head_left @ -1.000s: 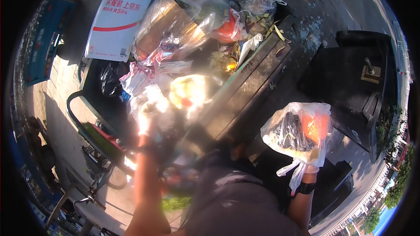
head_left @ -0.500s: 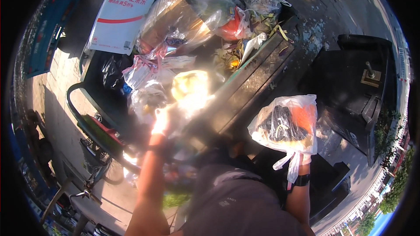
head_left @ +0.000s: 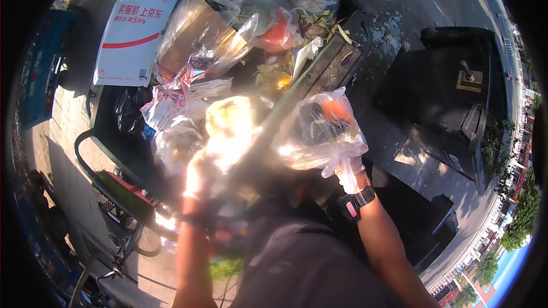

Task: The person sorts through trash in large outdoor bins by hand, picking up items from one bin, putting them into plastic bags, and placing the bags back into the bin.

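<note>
My right hand (head_left: 350, 170), a wristwatch below it, is closed around the gathered neck of a clear plastic bag (head_left: 328, 128). Something dark and something orange show through the film. The bag hangs over the near right side of a green-edged cart (head_left: 337, 65) piled with rubbish. Strong glare washes out my left hand (head_left: 201, 172), so its fingers cannot be made out. Beside it is a pale yellow item (head_left: 231, 117), partly lost in the same glare. Crumpled clear bags (head_left: 178, 142) lie just beyond the left hand.
A white printed bag (head_left: 134, 34), a large clear bag with cardboard (head_left: 197, 37) and a black bag (head_left: 128, 108) fill the cart's left part. Black bins (head_left: 439, 91) stand at the right. A curved metal rail (head_left: 80, 145) and a bicycle (head_left: 120, 228) are on the left.
My right hand has carried the clear plastic bag left and upward, closer to the cart. The left hand stays near the yellow item. The whole view has shifted slightly.
</note>
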A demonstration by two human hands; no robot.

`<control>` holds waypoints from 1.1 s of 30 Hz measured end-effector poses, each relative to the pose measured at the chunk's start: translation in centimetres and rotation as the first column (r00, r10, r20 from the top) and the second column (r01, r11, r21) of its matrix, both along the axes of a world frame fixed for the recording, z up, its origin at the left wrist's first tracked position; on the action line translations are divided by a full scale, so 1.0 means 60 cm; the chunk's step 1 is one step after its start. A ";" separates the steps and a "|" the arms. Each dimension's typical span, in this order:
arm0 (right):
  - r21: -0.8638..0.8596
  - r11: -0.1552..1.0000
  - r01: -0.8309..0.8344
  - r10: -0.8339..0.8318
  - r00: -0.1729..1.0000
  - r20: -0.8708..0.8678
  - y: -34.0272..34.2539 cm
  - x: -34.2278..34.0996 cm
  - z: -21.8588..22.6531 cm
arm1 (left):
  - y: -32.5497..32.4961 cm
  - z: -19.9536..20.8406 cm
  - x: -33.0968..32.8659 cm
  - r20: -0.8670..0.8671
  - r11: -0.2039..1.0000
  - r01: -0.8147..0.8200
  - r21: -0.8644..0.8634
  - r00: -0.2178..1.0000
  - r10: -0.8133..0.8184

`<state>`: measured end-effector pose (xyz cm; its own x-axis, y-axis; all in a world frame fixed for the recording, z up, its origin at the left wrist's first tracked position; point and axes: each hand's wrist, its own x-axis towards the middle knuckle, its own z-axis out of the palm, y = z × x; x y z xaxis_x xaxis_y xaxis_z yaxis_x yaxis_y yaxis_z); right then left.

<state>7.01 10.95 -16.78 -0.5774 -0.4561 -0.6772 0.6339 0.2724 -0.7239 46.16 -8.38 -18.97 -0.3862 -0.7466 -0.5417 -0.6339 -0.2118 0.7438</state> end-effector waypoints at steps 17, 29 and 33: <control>0.039 0.992 -0.117 0.106 0.973 0.204 -0.026 -0.004 0.015 | 0.067 0.163 -0.096 -0.158 0.998 0.017 -0.062 0.987 -0.027; 0.086 0.913 -0.400 0.398 0.820 -0.412 -0.007 0.042 0.109 | 0.086 0.141 -0.054 0.161 0.954 0.111 -0.279 0.985 -0.068; 0.201 0.875 -0.440 0.482 0.753 -0.449 -0.028 0.045 0.079 | 0.082 0.142 0.059 -0.020 0.848 -0.469 -0.248 0.878 0.479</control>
